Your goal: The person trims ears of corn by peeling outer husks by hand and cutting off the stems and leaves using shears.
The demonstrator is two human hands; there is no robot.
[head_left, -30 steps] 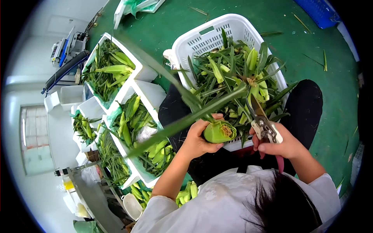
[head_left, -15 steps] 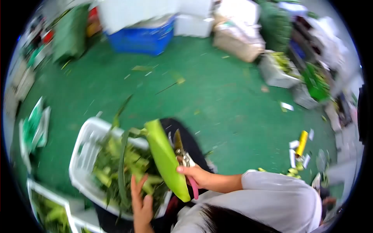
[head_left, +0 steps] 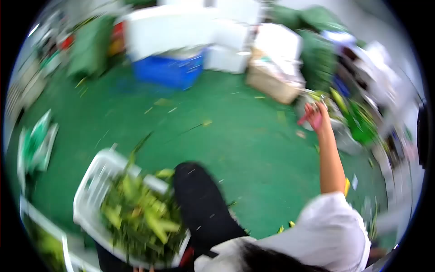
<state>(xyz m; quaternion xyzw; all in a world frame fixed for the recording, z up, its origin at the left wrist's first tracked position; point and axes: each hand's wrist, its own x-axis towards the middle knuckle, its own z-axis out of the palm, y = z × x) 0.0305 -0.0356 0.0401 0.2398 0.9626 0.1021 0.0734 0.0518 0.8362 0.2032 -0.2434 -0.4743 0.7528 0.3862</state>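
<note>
My right hand (head_left: pixel 314 119) reaches out to the far right, closed on pruning shears with a pink handle (head_left: pixel 302 119); their blades are blurred. Just beyond it, a long light-green husked ear, like corn (head_left: pixel 340 100), lies or drops by the green basket (head_left: pixel 361 127); I cannot tell whether the hand touches it. Only fingertips of my left hand (head_left: pixel 144 269) show at the bottom edge, beside the white plastic basket (head_left: pixel 86 195). Cut green leaves and husks (head_left: pixel 145 204) fill that basket.
A blue crate (head_left: pixel 170 72) with white foam boxes (head_left: pixel 172 29) stands at the back. Green sacks (head_left: pixel 90 47) are at the back left. A beige box (head_left: pixel 274 86) stands back right. Leaf scraps litter the green floor (head_left: pixel 253 172). My dark-clad leg (head_left: pixel 199 195) is beside the basket.
My right hand has swung from above my lap to the far right, shears still in it. The green ear has left my lap area. My left hand has dropped almost out of view.
</note>
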